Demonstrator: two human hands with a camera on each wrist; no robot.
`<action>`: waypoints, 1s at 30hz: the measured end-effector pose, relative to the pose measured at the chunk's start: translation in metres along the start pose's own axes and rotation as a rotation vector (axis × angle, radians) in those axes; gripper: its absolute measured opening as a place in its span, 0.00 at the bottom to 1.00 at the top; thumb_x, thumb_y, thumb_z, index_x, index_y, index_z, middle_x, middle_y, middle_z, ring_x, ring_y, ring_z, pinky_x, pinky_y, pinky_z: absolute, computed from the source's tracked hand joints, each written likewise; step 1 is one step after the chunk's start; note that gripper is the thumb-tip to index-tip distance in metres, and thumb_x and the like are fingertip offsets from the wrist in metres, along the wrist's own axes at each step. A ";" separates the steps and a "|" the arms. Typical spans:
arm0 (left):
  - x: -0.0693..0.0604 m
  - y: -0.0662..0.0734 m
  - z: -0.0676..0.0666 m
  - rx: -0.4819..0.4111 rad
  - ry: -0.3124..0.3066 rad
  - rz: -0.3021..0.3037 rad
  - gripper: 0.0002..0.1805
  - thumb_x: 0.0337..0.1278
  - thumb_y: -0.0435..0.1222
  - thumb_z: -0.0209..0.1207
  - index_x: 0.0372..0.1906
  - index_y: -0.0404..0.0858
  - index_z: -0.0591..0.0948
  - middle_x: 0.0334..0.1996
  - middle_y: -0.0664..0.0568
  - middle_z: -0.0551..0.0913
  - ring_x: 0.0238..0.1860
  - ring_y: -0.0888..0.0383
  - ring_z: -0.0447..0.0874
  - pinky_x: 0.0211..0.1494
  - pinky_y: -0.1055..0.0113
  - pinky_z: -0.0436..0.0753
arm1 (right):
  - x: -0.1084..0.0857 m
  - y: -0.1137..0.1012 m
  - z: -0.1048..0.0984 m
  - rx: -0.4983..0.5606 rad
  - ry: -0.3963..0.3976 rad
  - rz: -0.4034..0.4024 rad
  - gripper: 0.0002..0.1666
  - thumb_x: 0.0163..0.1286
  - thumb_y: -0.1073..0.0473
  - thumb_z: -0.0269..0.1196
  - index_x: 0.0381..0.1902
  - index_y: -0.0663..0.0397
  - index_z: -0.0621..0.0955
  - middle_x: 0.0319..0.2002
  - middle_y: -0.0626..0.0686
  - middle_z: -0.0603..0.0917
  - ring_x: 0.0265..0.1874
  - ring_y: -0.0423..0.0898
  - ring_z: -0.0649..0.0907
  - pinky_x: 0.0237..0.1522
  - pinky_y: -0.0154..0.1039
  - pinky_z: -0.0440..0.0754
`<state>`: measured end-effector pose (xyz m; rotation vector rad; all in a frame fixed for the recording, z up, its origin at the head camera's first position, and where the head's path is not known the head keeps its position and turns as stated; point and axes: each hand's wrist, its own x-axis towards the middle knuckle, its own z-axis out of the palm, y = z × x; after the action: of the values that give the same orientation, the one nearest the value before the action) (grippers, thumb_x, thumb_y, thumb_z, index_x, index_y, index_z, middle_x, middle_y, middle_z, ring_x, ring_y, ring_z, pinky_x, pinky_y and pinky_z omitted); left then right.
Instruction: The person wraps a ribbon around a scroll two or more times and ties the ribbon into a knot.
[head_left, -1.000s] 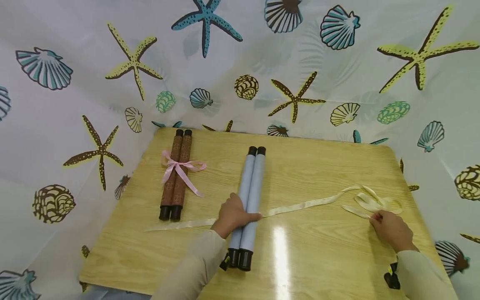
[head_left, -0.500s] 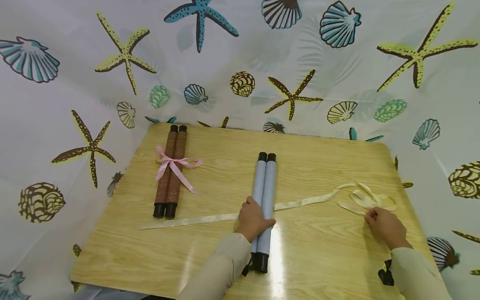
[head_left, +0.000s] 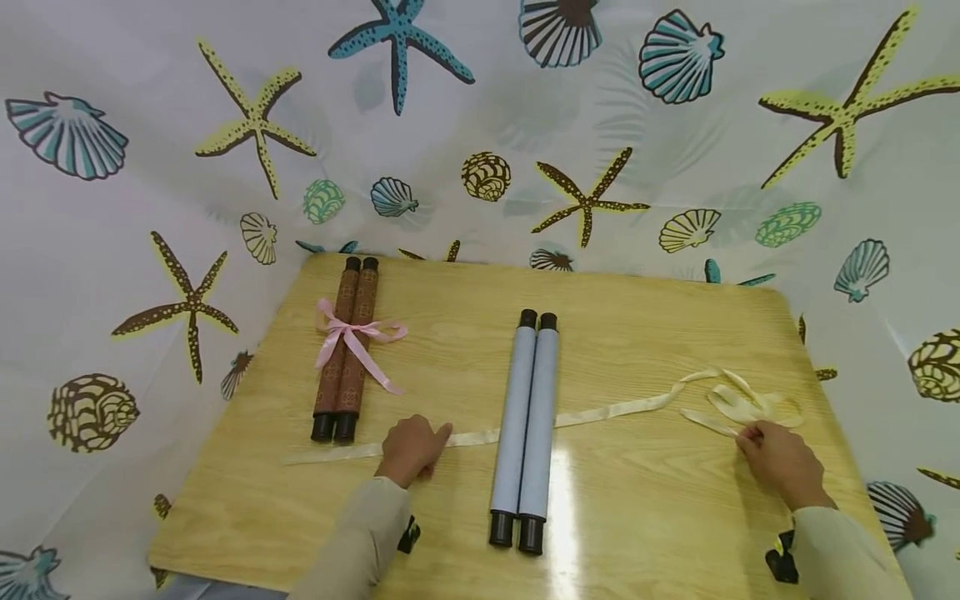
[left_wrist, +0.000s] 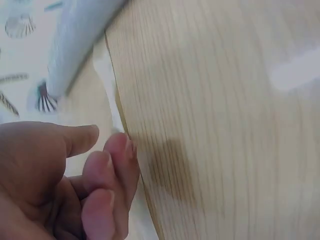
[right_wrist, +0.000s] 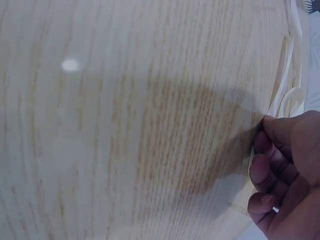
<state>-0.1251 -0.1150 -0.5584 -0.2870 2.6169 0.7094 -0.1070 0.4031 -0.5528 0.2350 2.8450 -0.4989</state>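
Observation:
Two light blue rolls with black ends (head_left: 527, 417) lie side by side across a cream ribbon (head_left: 615, 410) on the wooden table. My left hand (head_left: 411, 450) is left of the rolls, over the ribbon's left stretch; in the left wrist view the hand (left_wrist: 75, 175) has its fingers loosely bent, with a gap between thumb and fingertips and nothing held. My right hand (head_left: 782, 462) pinches the ribbon near its looped part at the right; the right wrist view shows thumb and finger of that hand (right_wrist: 290, 160) together on the ribbon (right_wrist: 284, 75).
Two brown patterned rolls (head_left: 359, 367), tied with a pink ribbon bow (head_left: 348, 329), lie at the table's left. A white cloth with shells and starfish (head_left: 450, 108) hangs behind and beside the wooden table (head_left: 645, 325).
The blue rolls have moved right along the table. My left hand has let go of them and shifted left over the ribbon. My right hand keeps its pinch.

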 end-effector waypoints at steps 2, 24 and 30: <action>0.005 -0.008 -0.004 0.000 -0.003 -0.021 0.33 0.70 0.54 0.54 0.13 0.38 0.83 0.05 0.52 0.77 0.06 0.61 0.71 0.10 0.71 0.66 | -0.002 0.001 0.000 0.001 -0.002 -0.005 0.18 0.78 0.52 0.53 0.46 0.62 0.80 0.41 0.65 0.84 0.30 0.50 0.82 0.27 0.46 0.76; 0.044 -0.011 -0.014 -0.300 -0.027 0.005 0.20 0.64 0.36 0.56 0.16 0.36 0.84 0.10 0.52 0.81 0.09 0.61 0.76 0.14 0.69 0.76 | -0.006 -0.003 0.005 0.030 0.017 0.046 0.18 0.78 0.52 0.52 0.47 0.62 0.79 0.41 0.64 0.84 0.30 0.49 0.81 0.27 0.45 0.76; 0.074 0.001 -0.019 -0.497 0.085 0.119 0.19 0.67 0.37 0.56 0.22 0.33 0.85 0.15 0.49 0.85 0.11 0.62 0.78 0.17 0.69 0.79 | -0.009 -0.005 0.006 0.032 0.023 0.052 0.16 0.77 0.54 0.52 0.46 0.61 0.80 0.39 0.62 0.85 0.28 0.48 0.80 0.26 0.44 0.75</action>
<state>-0.1977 -0.1307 -0.5754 -0.3092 2.5135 1.4172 -0.0975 0.3955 -0.5547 0.3220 2.8467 -0.5351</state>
